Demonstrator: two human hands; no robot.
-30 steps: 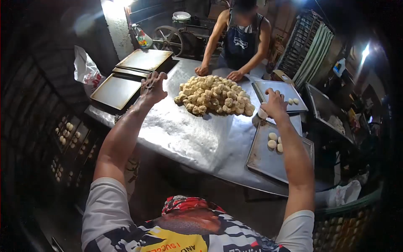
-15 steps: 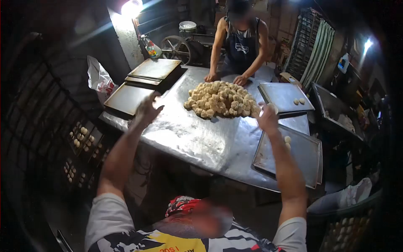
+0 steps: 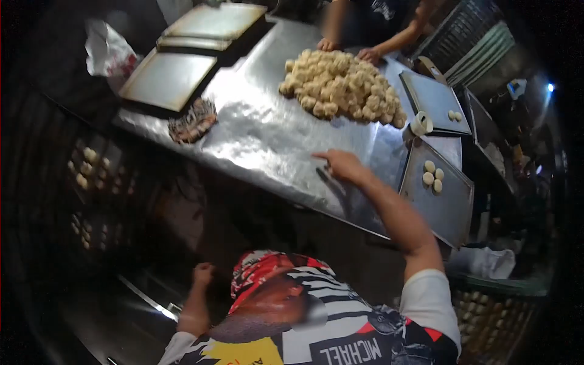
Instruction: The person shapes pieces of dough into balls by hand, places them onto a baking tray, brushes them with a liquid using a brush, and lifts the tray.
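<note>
My right hand (image 3: 342, 165) hovers over or touches the front of the metal table (image 3: 274, 143); I cannot tell which. Its index finger points left and nothing is in it. Down at my side, off the table, is my left hand (image 3: 204, 274), its fingers too dark to make out. A large heap of pale dough balls (image 3: 340, 85) lies beyond my right hand. To the heap's right stands a white cup (image 3: 421, 123). Several round dough pieces (image 3: 429, 177) sit on the near right tray (image 3: 447, 207).
Two dough pieces (image 3: 455, 115) rest on the far right tray (image 3: 426, 91). Metal trays (image 3: 167, 79) and a crumpled patterned cloth (image 3: 193, 120) occupy the table's left side. Across the table, a co-worker's hands (image 3: 368, 56) touch the heap's far edge. A rack with dough pieces (image 3: 85, 167) stands left.
My right hand has left the white cup and moved toward the table's near edge. My left hand has dropped from above the left trays to my side. The view has tilted down.
</note>
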